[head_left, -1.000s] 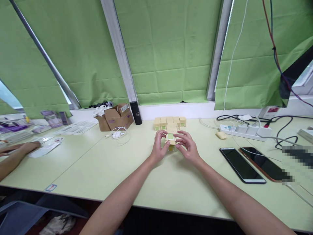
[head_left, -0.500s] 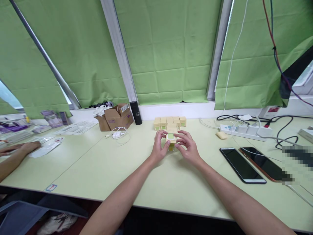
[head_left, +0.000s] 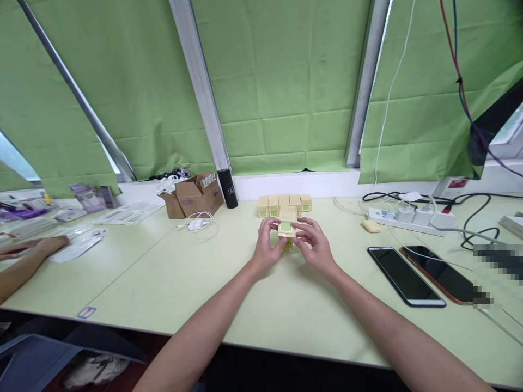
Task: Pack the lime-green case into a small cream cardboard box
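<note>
Between my two hands is a small yellow box with a pale green-white square on its face and its flap up behind. My left hand closes on the box's left side, thumb low and fingers at the top edge. On the right side my right hand grips it the same way. Directly under the box shows a small clear jar with yellow contents, partly hidden by the box and thumbs. Just beyond stands a row of several similar yellow boxes.
On the right lie two phones, a power strip with chargers, and a small cream case. Back left are an open cardboard box, a black bottle and a white charger. Another person's hand rests far left.
The thumbs have shifted slightly on the box, and its front face appears tipped a little. Otherwise the hands and surroundings stay in place.
</note>
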A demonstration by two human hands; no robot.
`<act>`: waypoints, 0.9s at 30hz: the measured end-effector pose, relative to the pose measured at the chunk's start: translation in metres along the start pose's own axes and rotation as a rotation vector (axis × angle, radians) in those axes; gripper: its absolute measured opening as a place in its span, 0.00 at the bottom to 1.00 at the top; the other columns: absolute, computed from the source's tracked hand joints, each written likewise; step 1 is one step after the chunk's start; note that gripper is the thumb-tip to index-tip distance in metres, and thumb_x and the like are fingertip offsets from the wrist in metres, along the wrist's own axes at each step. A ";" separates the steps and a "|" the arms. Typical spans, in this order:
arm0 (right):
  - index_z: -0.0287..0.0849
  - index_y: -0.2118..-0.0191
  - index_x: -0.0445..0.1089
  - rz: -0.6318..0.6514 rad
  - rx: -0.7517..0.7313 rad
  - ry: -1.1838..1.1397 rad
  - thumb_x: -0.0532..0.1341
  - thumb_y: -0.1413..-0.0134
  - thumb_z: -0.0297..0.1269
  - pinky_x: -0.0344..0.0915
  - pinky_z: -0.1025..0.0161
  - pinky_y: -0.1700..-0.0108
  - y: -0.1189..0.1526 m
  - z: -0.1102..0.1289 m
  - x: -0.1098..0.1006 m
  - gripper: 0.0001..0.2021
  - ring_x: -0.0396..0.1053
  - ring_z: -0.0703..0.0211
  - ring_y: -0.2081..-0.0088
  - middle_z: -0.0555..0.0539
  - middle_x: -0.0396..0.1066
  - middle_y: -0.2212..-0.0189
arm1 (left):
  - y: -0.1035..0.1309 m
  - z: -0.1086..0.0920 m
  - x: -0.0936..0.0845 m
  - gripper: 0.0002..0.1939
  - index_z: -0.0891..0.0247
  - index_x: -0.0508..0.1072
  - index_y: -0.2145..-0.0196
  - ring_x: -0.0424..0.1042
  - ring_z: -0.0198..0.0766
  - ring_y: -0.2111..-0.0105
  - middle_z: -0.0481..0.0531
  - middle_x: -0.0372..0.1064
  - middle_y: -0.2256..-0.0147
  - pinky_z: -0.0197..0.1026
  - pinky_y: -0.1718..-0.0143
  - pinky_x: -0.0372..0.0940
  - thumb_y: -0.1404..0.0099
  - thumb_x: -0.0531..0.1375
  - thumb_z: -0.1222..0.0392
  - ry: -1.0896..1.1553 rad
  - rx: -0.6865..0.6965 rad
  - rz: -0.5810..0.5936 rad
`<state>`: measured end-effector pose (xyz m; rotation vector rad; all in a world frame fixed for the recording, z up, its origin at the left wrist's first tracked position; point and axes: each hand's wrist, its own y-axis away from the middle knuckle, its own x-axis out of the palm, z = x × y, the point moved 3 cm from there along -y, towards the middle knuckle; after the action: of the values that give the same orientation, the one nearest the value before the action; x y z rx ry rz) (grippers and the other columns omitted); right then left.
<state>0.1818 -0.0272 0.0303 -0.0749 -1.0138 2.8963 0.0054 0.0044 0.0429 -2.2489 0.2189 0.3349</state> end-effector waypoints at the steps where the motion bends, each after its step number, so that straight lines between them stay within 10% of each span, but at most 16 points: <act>1: 0.53 0.45 0.77 -0.002 0.003 0.001 0.67 0.36 0.49 0.80 0.52 0.52 0.000 0.000 0.000 0.17 0.78 0.60 0.61 0.41 0.61 0.39 | 0.000 0.000 0.000 0.20 0.54 0.64 0.43 0.67 0.48 0.47 0.58 0.62 0.46 0.54 0.41 0.64 0.28 0.62 0.49 -0.004 -0.005 -0.006; 27: 0.50 0.48 0.79 -0.006 -0.017 0.044 0.63 0.32 0.46 0.80 0.48 0.51 -0.001 -0.005 0.001 0.13 0.78 0.59 0.62 0.41 0.62 0.41 | 0.000 0.000 0.002 0.13 0.55 0.63 0.47 0.67 0.48 0.48 0.57 0.64 0.48 0.54 0.42 0.63 0.27 0.60 0.55 -0.162 -0.004 -0.032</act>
<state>0.1808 -0.0233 0.0272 -0.1357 -1.0290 2.8676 0.0075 0.0041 0.0419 -2.2140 0.0970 0.4979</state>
